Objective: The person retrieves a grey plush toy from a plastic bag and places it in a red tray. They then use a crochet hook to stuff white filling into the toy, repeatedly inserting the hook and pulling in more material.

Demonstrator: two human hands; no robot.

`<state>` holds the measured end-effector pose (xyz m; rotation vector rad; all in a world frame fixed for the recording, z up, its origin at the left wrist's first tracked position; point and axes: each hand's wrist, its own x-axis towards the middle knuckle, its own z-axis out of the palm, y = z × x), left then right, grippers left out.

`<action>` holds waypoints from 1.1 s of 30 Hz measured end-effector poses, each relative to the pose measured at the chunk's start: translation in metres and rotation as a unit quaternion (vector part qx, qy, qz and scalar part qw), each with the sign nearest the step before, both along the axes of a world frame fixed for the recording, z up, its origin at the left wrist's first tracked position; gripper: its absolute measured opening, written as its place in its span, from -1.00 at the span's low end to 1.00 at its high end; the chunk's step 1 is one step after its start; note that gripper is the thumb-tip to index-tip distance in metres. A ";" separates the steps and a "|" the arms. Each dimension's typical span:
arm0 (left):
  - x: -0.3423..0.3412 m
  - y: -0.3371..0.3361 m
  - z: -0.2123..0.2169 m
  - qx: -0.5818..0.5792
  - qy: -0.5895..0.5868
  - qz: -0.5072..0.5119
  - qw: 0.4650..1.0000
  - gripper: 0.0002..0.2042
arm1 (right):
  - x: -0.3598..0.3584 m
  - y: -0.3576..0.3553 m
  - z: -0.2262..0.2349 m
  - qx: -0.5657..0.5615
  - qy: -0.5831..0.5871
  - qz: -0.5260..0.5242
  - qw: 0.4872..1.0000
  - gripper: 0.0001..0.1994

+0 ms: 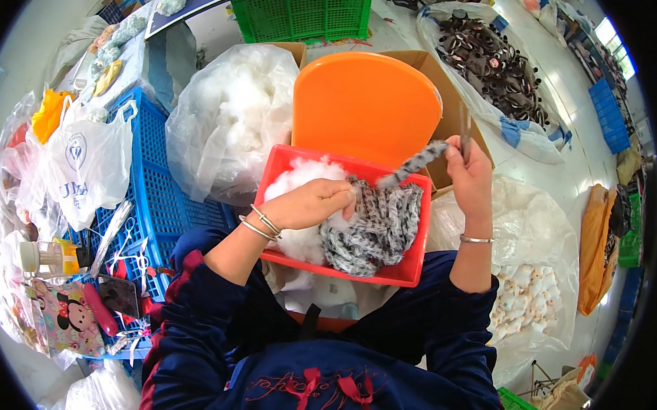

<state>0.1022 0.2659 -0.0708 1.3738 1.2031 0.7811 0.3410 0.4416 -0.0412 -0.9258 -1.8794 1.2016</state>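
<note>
A red plastic bin (407,272) sits on my lap. White fluffy stuffing (297,240) fills its left part, and a pile of grey-and-black plush strips (371,233) lies in its right part. My left hand (317,204) is over the bin with its fingers pinched together at a tuft of the stuffing. Raised at the bin's right, my right hand (469,179) grips one grey-and-black striped plush tube (416,163) by its end. The tube's other end hangs toward the bin. A thin dark metal tool (464,123) sticks up from the same hand; its kind is not clear.
An orange stool seat (368,96) stands just beyond the bin, in front of cardboard boxes. Left are a clear bag of stuffing (233,118) and blue crates (162,196) with scissors and bags. Right are sacks of dark pieces (488,65) and small white pieces (527,304).
</note>
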 end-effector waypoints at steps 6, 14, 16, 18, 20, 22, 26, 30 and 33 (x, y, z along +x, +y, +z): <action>0.022 0.003 0.005 0.075 -0.006 0.100 0.992 -0.58 | -0.004 -0.008 -0.008 -0.054 0.057 0.060 0.995 -0.92; 0.035 0.014 0.001 0.004 -0.162 0.143 0.976 -0.64 | -0.018 -0.024 -0.009 -0.082 0.069 0.113 0.988 -0.91; 0.027 0.013 -0.008 -0.033 -0.144 0.177 0.973 -0.71 | -0.014 -0.018 -0.010 -0.042 0.049 0.109 0.992 -0.91; 0.021 0.013 -0.006 0.010 -0.168 0.196 0.966 -0.76 | -0.007 -0.015 -0.009 -0.035 0.057 0.104 0.992 -0.92; 0.017 0.011 -0.007 0.030 -0.175 0.209 0.962 -0.78 | -0.002 -0.014 -0.008 -0.022 0.065 0.089 0.994 -0.92; 0.013 0.009 -0.011 0.028 -0.165 0.214 0.962 -0.79 | 0.003 -0.010 -0.006 -0.002 0.073 0.066 0.995 -0.92; 0.007 0.006 -0.012 0.024 -0.146 0.247 0.958 -0.81 | 0.022 0.011 0.008 0.031 0.115 -0.117 0.986 -0.88; 0.010 0.006 0.005 0.019 -0.183 0.276 0.943 -0.74 | 0.048 0.072 0.011 0.164 0.002 -0.267 0.950 -0.79; 0.005 0.006 0.006 -0.006 -0.144 0.244 0.959 -0.72 | 0.050 0.102 -0.003 0.093 0.010 -0.256 0.962 -0.73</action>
